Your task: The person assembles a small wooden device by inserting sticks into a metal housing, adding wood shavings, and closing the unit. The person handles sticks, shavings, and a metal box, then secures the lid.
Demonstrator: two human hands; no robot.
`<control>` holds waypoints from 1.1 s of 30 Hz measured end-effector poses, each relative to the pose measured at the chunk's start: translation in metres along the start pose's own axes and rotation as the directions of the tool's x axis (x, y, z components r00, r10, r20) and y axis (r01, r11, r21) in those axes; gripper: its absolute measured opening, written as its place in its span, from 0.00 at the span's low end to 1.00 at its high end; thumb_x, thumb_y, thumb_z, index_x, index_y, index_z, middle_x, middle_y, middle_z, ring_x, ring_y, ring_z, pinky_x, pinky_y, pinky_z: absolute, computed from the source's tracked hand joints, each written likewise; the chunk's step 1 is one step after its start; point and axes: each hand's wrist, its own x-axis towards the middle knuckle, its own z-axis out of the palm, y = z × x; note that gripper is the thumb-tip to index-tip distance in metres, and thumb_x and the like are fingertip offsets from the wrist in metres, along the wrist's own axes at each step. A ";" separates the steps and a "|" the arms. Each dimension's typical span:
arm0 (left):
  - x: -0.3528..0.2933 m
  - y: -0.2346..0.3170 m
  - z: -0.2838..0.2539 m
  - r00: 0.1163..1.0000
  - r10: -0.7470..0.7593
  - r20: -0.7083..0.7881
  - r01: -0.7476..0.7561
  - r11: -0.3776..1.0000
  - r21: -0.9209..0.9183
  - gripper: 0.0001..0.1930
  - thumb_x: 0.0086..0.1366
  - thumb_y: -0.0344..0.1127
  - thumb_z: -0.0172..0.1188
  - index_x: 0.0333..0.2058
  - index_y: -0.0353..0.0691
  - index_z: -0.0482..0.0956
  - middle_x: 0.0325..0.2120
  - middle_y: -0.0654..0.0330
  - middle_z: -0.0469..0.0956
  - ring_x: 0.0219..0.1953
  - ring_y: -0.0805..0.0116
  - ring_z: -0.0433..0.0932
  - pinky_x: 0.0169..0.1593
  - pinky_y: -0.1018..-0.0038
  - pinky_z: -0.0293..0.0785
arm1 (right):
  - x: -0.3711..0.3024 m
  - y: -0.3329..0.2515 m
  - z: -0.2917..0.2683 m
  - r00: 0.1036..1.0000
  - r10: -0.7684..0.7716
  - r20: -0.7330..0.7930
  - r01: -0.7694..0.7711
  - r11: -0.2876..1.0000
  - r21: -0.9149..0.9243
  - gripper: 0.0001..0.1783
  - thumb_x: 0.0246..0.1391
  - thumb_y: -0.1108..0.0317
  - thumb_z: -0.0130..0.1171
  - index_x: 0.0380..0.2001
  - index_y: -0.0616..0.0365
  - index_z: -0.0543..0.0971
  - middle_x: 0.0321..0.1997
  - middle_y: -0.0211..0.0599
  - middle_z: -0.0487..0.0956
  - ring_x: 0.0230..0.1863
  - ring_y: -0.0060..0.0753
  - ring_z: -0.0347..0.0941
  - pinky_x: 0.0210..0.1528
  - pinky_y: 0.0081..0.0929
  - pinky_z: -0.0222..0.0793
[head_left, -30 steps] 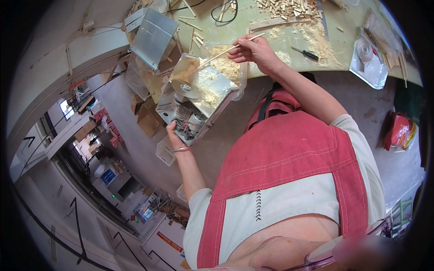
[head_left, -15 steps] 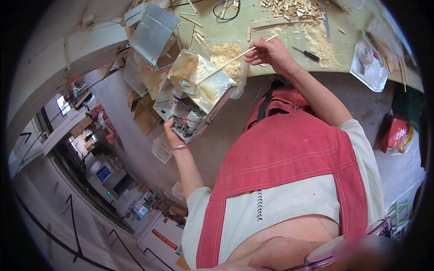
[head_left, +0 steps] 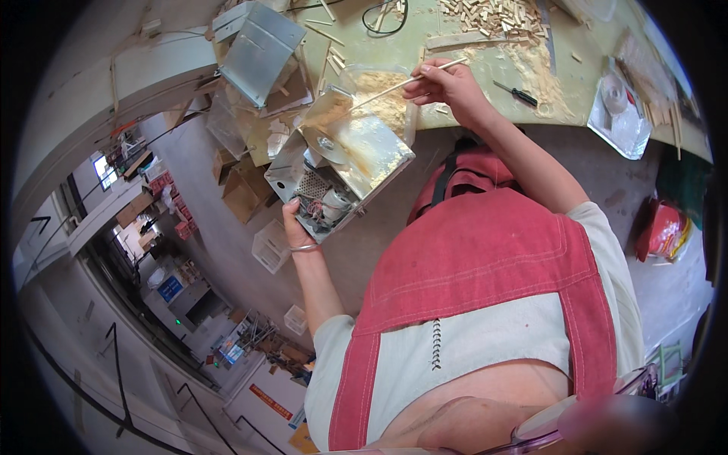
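Observation:
My left hand [head_left: 294, 226] grips the lower left corner of an open sheet-metal machine housing [head_left: 377, 158], its thumb on the edge. A motor [head_left: 334, 204] and tangled wires show in the near compartment, beside a perforated plate. A round metal disc [head_left: 326, 144] sits at the middle, and yellowish dust coats the compartment beyond it. Pinched in my right hand [head_left: 449, 89] is a thin wooden stick [head_left: 387, 92], slanting down left to the housing's far side. The housing is tilted over the table's front edge, partly covering a clear plastic tub [head_left: 410, 125] of sawdust.
On the pale green table [head_left: 470, 106] lie a heap of small wood pieces [head_left: 497, 19], a screwdriver [head_left: 518, 94], and a black cable [head_left: 384, 30]. A grey metal cover [head_left: 262, 53] stands at the left, a foil-like tray [head_left: 618, 114] at the right. Cardboard boxes [head_left: 246, 189] sit below.
The housing has shifted slightly right and turned, showing more of its dusty inner face. The stick's lower end now lies farther toward the housing's far side. My right hand has moved slightly left.

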 end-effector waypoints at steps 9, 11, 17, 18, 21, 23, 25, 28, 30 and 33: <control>-0.006 0.003 0.009 1.000 -0.006 0.027 0.006 1.000 0.027 0.17 0.57 0.36 0.59 0.43 0.32 0.75 0.35 0.53 0.81 0.33 0.61 0.82 0.40 0.67 0.83 | 0.002 -0.033 0.046 0.954 -0.244 0.177 0.287 0.912 -0.294 0.13 0.65 0.63 0.53 0.37 0.64 0.78 0.30 0.37 0.83 0.33 0.24 0.81 0.37 0.22 0.78; -0.006 0.002 0.006 1.000 0.015 0.023 -0.016 0.999 0.039 0.17 0.57 0.35 0.59 0.43 0.32 0.75 0.34 0.53 0.81 0.33 0.62 0.82 0.40 0.67 0.83 | 0.002 -0.042 0.044 0.954 -0.229 0.192 0.279 0.912 -0.300 0.14 0.66 0.61 0.53 0.38 0.64 0.78 0.30 0.38 0.83 0.32 0.27 0.82 0.37 0.23 0.79; -0.008 0.011 -0.001 0.979 0.056 0.198 -0.096 0.976 0.194 0.19 0.56 0.34 0.59 0.46 0.30 0.74 0.34 0.56 0.80 0.33 0.63 0.82 0.39 0.69 0.83 | 0.011 -0.067 0.054 0.952 -0.205 0.228 0.261 0.933 -0.248 0.13 0.65 0.61 0.53 0.36 0.62 0.78 0.29 0.37 0.83 0.31 0.30 0.83 0.36 0.25 0.80; -0.010 0.013 0.006 0.980 0.073 0.187 -0.112 0.973 0.204 0.19 0.56 0.34 0.59 0.45 0.30 0.74 0.34 0.56 0.80 0.33 0.63 0.82 0.38 0.69 0.83 | 0.015 -0.067 0.051 0.957 -0.208 0.200 0.258 0.929 -0.265 0.13 0.65 0.62 0.53 0.36 0.62 0.78 0.29 0.38 0.83 0.30 0.29 0.83 0.35 0.24 0.80; -0.016 0.015 0.020 0.981 0.104 0.167 -0.138 0.968 0.208 0.19 0.56 0.33 0.59 0.46 0.30 0.74 0.34 0.57 0.80 0.33 0.64 0.82 0.38 0.70 0.83 | 0.016 -0.059 0.044 0.968 -0.210 0.134 0.242 0.923 -0.299 0.12 0.65 0.63 0.52 0.36 0.62 0.77 0.28 0.37 0.82 0.29 0.29 0.83 0.33 0.23 0.80; -0.013 0.011 0.013 0.981 0.096 0.168 -0.126 0.976 0.178 0.20 0.56 0.33 0.59 0.47 0.30 0.73 0.35 0.57 0.80 0.33 0.65 0.82 0.39 0.70 0.83 | 0.010 -0.055 0.051 0.963 -0.204 0.177 0.245 0.936 -0.252 0.13 0.66 0.63 0.52 0.36 0.63 0.78 0.28 0.37 0.83 0.30 0.29 0.83 0.33 0.23 0.80; -0.006 0.007 -0.001 0.982 0.106 0.157 -0.133 0.976 0.174 0.21 0.56 0.32 0.59 0.48 0.29 0.73 0.37 0.56 0.79 0.34 0.65 0.82 0.38 0.69 0.83 | 0.003 -0.054 0.058 0.954 -0.211 0.215 0.262 0.933 -0.248 0.13 0.66 0.63 0.52 0.36 0.63 0.78 0.28 0.36 0.82 0.31 0.27 0.82 0.34 0.21 0.79; -0.006 0.006 0.008 0.980 0.137 0.141 -0.158 0.975 0.156 0.21 0.57 0.31 0.59 0.49 0.30 0.72 0.38 0.56 0.79 0.34 0.65 0.82 0.38 0.69 0.84 | 0.006 -0.045 0.052 0.959 -0.238 0.152 0.277 0.900 -0.336 0.13 0.66 0.64 0.53 0.36 0.64 0.78 0.27 0.35 0.81 0.32 0.24 0.81 0.36 0.20 0.78; -0.007 0.008 0.013 0.980 0.149 0.136 -0.170 0.972 0.162 0.21 0.57 0.31 0.59 0.49 0.30 0.72 0.37 0.56 0.79 0.33 0.65 0.82 0.37 0.68 0.84 | 0.000 -0.047 0.047 0.943 -0.276 0.185 0.330 0.847 -0.416 0.13 0.66 0.64 0.53 0.36 0.66 0.78 0.27 0.34 0.80 0.33 0.23 0.80 0.37 0.20 0.78; -0.009 0.008 0.009 0.980 0.150 0.134 -0.172 0.970 0.172 0.20 0.57 0.30 0.59 0.49 0.30 0.71 0.36 0.55 0.79 0.32 0.63 0.82 0.36 0.66 0.84 | -0.019 -0.050 0.056 0.925 -0.339 0.172 0.380 0.838 -0.392 0.12 0.65 0.67 0.53 0.36 0.67 0.78 0.27 0.33 0.80 0.33 0.21 0.78 0.37 0.20 0.77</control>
